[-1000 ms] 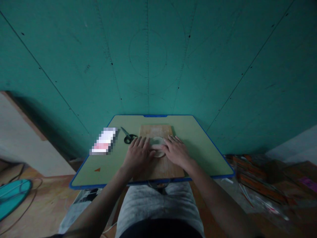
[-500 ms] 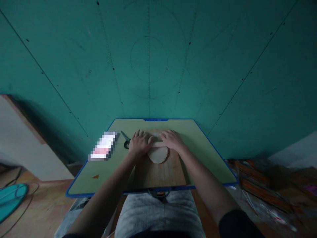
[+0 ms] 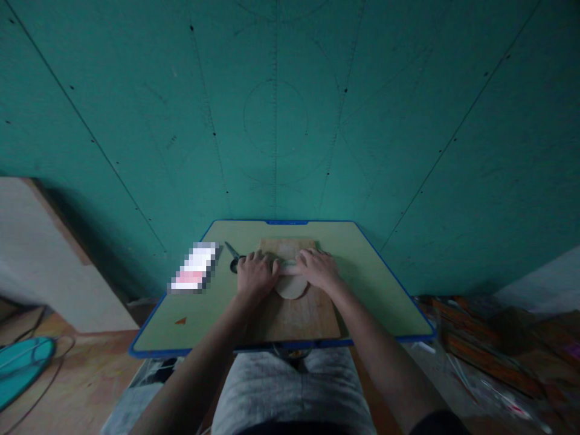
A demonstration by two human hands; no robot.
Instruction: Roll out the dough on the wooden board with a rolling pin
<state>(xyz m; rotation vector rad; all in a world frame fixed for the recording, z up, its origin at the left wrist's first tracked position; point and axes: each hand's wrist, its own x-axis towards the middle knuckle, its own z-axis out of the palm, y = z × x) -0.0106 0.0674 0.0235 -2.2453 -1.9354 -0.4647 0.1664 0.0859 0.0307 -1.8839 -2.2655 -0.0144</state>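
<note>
1. Light grey trousers [image 3: 290,386] fill the foreground, cut off at the bottom of the head view; both forearms run up from the lower corners, the left one hiding part of the near rim of a pale green, blue-edged table [image 3: 376,296].
2. A wooden board [image 3: 294,323] lies lengthwise on the table, its near end by the blue edge, its left side partly covered by the left arm.
3. On the board, between the hands, sits a flat, pale disc [image 3: 291,289], apparently dough, its near edge smoothly rounded and its surface plain and matte; the far portion is hard to make out behind the pin.
4. A pale rolling pin [image 3: 289,269] lies crosswise over the disc, only its middle exposed, both ends hidden beneath the hands.
5. The left hand [image 3: 257,273] and right hand [image 3: 318,267] lie palms down over those ends, a narrow stretch of pin between them; how far the fingers curl around it cannot be told.
6. Dark scissors [image 3: 232,249] lie beside the left hand, their handles partly covered; farther left, a bright rectangular object [image 3: 194,269] is blurred into pixels.
7. Behind the table rises a green wall [image 3: 290,139], marked with faint circles and ruled lines.
</note>
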